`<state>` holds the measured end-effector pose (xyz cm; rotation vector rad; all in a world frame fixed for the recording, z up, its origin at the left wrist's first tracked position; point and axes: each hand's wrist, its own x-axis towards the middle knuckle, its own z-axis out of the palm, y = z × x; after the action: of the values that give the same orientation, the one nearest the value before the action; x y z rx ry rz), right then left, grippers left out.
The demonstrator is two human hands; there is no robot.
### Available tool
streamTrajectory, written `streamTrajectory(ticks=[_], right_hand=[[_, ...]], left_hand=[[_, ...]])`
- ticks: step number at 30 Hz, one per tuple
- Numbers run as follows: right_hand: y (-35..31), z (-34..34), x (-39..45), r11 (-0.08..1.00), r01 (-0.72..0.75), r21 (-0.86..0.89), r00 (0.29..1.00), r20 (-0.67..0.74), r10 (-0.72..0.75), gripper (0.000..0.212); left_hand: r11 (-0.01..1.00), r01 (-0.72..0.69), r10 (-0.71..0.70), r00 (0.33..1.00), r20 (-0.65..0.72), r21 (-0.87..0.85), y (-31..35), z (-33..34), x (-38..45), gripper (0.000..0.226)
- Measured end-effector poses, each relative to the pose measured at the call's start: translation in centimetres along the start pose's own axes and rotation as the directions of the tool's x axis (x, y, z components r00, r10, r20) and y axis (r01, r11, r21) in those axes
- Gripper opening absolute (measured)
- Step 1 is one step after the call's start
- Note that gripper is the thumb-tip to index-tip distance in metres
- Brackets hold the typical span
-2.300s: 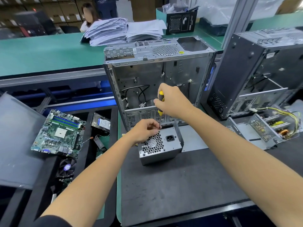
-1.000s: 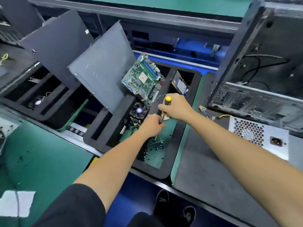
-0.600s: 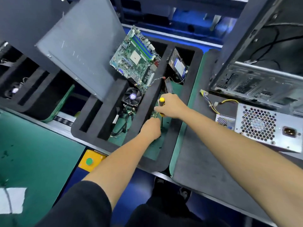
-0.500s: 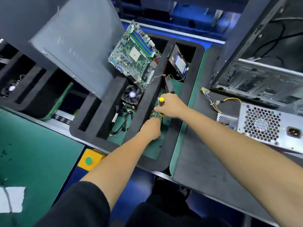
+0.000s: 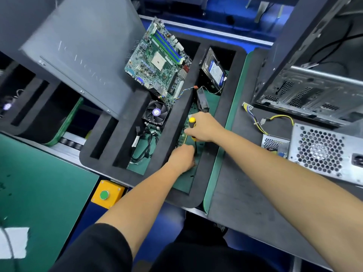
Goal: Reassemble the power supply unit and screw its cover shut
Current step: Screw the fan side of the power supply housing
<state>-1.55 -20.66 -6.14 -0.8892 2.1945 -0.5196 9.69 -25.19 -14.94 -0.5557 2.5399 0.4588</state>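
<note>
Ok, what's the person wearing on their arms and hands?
Both hands are bare: no gloves, rings or watch show on the left hand or the right hand. The forearms are uncovered. A black short sleeve covers the left upper arm; the right arm's sleeve is out of view.

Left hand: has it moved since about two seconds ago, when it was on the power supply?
Yes. The left hand has left the power supply and gone leftward into the foam tray, next to the right hand gripping the screwdriver.

Even, bright overhead light is cast with soft shadows, while straight lines are bent and blurred near the edges.
</note>
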Motion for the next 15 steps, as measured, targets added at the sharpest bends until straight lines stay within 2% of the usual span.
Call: streamTrajectory(ticks=[5,11,15], right_hand=[[0.1,-0.4,-0.6,1.0,-0.013,0.022,1.0,0.0,0.013,0.022],[-0.1,-0.8,-1.7,0.999,0.011,0.053,1.0,-0.025,-0.01,0.019],[-0.2,-0.9,-2.4,0.998,0.025,0.059,0.999,-0.044,-0.023,0.023]], left_hand=[[1.0,-0.028,0.028,0.999,0.017,0.009,-0.3,-0.1,-0.1,0.017],[0.995,-0.04,0.043,0.998,-0.043,0.087,0.1,0.3,-0.3,0.023],[1.0,-0.005,0.005,0.998,-0.066,0.006,0.5,0.0,-0.8,0.024]])
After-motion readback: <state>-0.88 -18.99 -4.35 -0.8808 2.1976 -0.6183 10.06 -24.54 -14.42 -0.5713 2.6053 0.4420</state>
